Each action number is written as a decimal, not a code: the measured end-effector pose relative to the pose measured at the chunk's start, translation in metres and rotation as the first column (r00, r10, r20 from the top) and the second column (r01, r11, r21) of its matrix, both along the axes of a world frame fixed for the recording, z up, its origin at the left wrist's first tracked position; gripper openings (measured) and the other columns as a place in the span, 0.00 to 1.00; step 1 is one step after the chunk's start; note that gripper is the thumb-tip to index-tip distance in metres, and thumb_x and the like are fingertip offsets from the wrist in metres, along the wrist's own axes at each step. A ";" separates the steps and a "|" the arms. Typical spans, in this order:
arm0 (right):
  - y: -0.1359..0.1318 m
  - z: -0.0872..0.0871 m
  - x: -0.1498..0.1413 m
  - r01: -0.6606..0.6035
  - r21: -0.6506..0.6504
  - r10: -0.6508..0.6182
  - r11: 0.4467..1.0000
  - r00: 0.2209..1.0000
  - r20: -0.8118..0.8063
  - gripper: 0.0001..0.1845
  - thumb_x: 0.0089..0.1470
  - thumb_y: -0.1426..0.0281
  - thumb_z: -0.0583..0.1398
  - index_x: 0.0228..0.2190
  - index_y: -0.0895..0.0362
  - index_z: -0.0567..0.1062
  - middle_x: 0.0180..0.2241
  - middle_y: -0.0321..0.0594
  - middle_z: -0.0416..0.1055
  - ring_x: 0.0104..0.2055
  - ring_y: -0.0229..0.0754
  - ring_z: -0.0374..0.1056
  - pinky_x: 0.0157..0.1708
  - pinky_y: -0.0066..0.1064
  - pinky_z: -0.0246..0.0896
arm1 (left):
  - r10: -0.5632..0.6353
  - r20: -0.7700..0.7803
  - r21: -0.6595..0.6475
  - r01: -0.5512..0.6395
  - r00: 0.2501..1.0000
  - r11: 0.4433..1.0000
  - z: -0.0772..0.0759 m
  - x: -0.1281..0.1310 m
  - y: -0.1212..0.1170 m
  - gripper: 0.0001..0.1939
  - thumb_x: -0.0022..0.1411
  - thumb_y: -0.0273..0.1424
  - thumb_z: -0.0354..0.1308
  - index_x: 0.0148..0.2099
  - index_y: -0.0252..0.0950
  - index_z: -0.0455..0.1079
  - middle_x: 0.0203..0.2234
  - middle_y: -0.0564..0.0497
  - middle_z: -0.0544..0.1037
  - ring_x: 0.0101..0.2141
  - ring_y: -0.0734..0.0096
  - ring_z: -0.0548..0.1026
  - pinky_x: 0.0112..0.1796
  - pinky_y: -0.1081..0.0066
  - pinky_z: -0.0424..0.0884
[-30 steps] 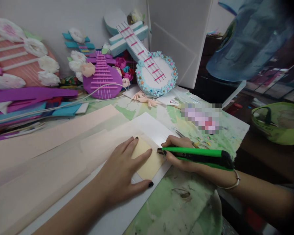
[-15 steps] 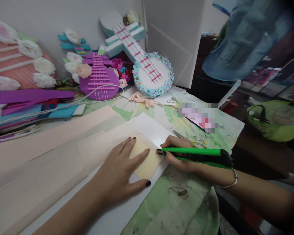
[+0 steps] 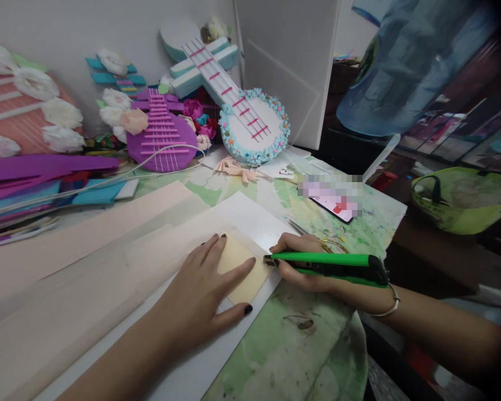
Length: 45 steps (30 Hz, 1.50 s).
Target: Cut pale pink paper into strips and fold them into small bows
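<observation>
My left hand (image 3: pixel 204 278) lies flat with fingers spread on a pale yellow piece of card (image 3: pixel 249 278), which rests on long sheets of pale pink paper (image 3: pixel 121 273). Beneath these is a white board (image 3: pixel 250 209). In my right hand (image 3: pixel 303 264) is a green and black utility knife (image 3: pixel 329 267), its tip by the right edge of the yellow card. Whether the blade touches the paper is too small to make out. Just behind my right hand lie scissors with gold handles (image 3: pixel 334 245), partly covered by it.
A phone (image 3: pixel 332 203), partly blurred out, lies at the table's right. Along the wall stand a blue-trimmed craft instrument (image 3: pixel 254 125) and a purple one (image 3: pixel 162 136). A white cable (image 3: pixel 150 156) crosses the left side. A water jug (image 3: pixel 404 78) and green bag (image 3: pixel 463 200) are at right.
The whole view has shifted a little, so the scene sits further left. Both hands hold nearly the same pose on the card, and the knife stays by the card's right edge.
</observation>
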State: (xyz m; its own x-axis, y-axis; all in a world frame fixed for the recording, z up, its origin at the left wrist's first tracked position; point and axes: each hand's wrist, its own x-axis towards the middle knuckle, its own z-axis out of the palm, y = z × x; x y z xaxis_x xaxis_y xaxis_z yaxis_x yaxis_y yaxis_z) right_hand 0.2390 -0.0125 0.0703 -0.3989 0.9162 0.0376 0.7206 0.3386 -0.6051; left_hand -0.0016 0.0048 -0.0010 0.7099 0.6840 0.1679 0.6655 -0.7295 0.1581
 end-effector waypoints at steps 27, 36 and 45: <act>0.003 -0.037 0.013 0.003 0.168 -0.010 0.986 0.999 0.037 0.03 0.50 0.71 0.55 0.29 0.56 0.69 0.24 0.34 0.70 0.25 0.34 0.63 0.27 0.26 0.55 | 0.013 0.021 -0.029 -0.013 1.000 0.999 0.001 0.001 -0.001 0.33 0.58 0.47 0.58 0.64 0.55 0.55 0.65 0.46 0.49 0.61 0.38 0.52 0.54 0.43 0.56; 0.003 -0.050 0.021 -0.019 0.195 0.020 0.981 1.000 -0.007 0.04 0.51 0.70 0.56 0.32 0.54 0.69 0.27 0.34 0.71 0.27 0.35 0.64 0.28 0.27 0.56 | 0.015 -0.004 -0.028 -0.015 1.000 0.999 0.003 0.002 -0.001 0.33 0.58 0.47 0.58 0.64 0.55 0.54 0.65 0.45 0.48 0.61 0.37 0.51 0.54 0.43 0.56; 0.006 -0.062 0.024 -0.005 0.257 0.008 0.966 1.000 -0.011 0.05 0.50 0.68 0.58 0.32 0.55 0.70 0.23 0.32 0.70 0.22 0.33 0.63 0.25 0.26 0.54 | 0.017 0.005 -0.032 -0.017 1.000 0.999 0.003 0.002 -0.002 0.33 0.58 0.47 0.57 0.64 0.55 0.54 0.65 0.45 0.49 0.61 0.37 0.51 0.55 0.43 0.55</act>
